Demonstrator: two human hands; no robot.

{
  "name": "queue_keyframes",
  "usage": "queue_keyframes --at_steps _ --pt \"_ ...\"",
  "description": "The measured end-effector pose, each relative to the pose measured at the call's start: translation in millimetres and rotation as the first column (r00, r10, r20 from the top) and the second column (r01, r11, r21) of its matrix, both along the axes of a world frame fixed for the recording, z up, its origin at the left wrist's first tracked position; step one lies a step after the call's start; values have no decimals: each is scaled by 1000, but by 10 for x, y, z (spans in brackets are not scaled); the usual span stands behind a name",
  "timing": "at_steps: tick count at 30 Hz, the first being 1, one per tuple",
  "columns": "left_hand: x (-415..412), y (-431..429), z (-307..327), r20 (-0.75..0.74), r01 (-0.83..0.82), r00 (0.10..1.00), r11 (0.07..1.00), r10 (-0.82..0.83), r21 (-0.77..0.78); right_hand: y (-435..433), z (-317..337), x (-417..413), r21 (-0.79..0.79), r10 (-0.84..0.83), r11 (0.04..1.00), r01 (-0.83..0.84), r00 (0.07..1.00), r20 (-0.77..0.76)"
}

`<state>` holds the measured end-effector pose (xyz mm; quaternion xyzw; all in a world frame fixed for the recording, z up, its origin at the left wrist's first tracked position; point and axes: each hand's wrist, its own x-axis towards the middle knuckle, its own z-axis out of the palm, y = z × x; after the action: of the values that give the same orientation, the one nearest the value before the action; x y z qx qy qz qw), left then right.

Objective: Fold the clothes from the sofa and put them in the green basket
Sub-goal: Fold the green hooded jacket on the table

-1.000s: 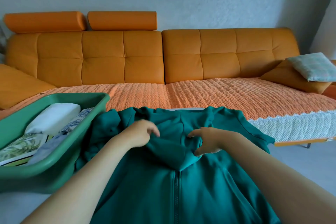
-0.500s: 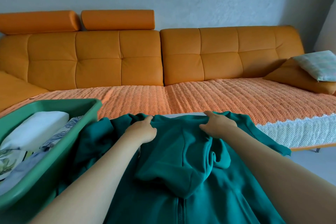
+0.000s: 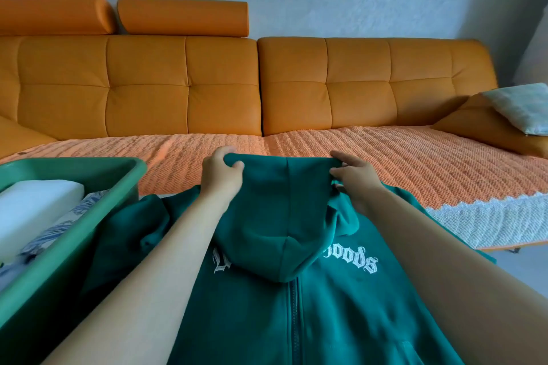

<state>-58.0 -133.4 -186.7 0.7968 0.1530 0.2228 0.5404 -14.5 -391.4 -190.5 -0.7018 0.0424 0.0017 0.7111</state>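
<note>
Gripping the teal zip-up hoodie (image 3: 326, 320) by its hood (image 3: 281, 210), I have my left hand (image 3: 221, 176) curled round one end of the hood's stretched top edge and my right hand (image 3: 354, 179) pinching the other end between thumb and fingers. The hood hangs from that edge toward me, its point covering the top of the zipper (image 3: 295, 305) and the middle of the white lettering (image 3: 353, 261) across the chest. The rest of the hoodie lies spread front-up beneath my forearms, just in front of the sofa seat; I cannot tell what it rests on. One bunched sleeve sits against the wall of the green basket (image 3: 124, 187) at my left, which holds a folded white piece (image 3: 35, 204) and a leaf-patterned cloth (image 3: 68, 222). Beyond my hands runs the orange sofa (image 3: 184, 92), its seat under a woven orange cover (image 3: 385, 163). At its right end an orange cushion (image 3: 474, 130) lies with a pale checked cushion (image 3: 522, 107) on top.
</note>
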Motion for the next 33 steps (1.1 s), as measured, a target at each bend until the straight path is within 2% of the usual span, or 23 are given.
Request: queue_keyframes --at_steps 2,3,5,6,7,9,12,14,16,17,18,20,21,22,23,25,26,27,28,29,30,31,33 --pt "-94 -88 -116 -159 129 983 957 -89 259 -6 -81 -7 -183 60 981 -69 997 -52" --pt "-135 -132 -178 -196 195 972 902 -127 385 -11 -115 -31 -262 73 961 -90 994 -76" --pt "-206 -216 -267 -242 314 948 725 -207 613 -28 -164 -84 -381 81 919 -100 994 -68" --pt "-237 -246 -286 -291 379 925 635 -245 673 -48 -175 -106 -443 86 891 -97 995 -44" --pt "-275 -289 -269 -359 444 896 575 -262 687 -75 -174 -126 -508 95 857 -88 995 -13" --pt "-360 -384 -148 -437 517 854 562 -283 646 -132 -145 -172 -638 133 767 -63 989 63" --pt "-504 -588 98 -289 499 858 559 -424 662 -187 -88 -261 -792 278 607 -67 952 132" --pt "-601 -715 169 -352 567 806 451 -476 689 -203 -100 -333 -863 404 472 -178 914 32" --pt "-665 -757 102 -522 643 752 278 -402 713 -224 -144 -401 -911 493 338 -236 869 -43" --pt "-674 -744 55 -591 680 726 235 -353 695 -234 -159 -421 -934 518 286 -215 855 -38" --pt "-669 -716 9 -640 716 696 243 -326 655 -238 -169 -435 -951 536 244 -188 844 -29" --pt "-631 -646 -43 -662 754 657 320 -360 574 -228 -170 -449 -979 550 149 -140 834 -36" --pt "-605 -612 -46 -636 750 661 347 -397 563 -220 -162 -454 -988 550 116 -103 835 -23" --pt "-574 -575 -42 -595 727 686 382 -419 570 -215 -147 -460 -991 551 126 -53 834 26" --pt "-551 -536 -34 -540 687 726 430 -425 586 -209 -124 -471 -980 550 197 6 827 116" --pt "-524 -423 -36 -490 639 769 512 -411 574 -230 -45 -499 -886 495 440 142 786 372" --pt "-519 -351 -61 -526 660 749 525 -402 538 -268 -2 -520 -820 449 528 220 748 489" --pt "-535 -285 -85 -593 700 704 524 -392 485 -323 40 -551 -780 427 551 298 702 570" --pt "-560 -229 -114 -662 736 650 524 -373 428 -391 66 -589 -777 449 513 364 658 605" --pt "-584 -188 -138 -716 756 609 523 -340 394 -466 66 -626 -806 512 433 404 626 589" --pt "-593 -163 -153 -753 763 585 519 -301 385 -537 44 -662 -860 585 324 393 631 509" --pt "-594 -154 -150 -781 778 564 490 -268 393 -593 13 -707 -925 637 195 326 675 372" --pt "-592 -198 -120 -826 819 524 389 -206 423 -638 -43 -786 -988 614 -77 131 787 56"
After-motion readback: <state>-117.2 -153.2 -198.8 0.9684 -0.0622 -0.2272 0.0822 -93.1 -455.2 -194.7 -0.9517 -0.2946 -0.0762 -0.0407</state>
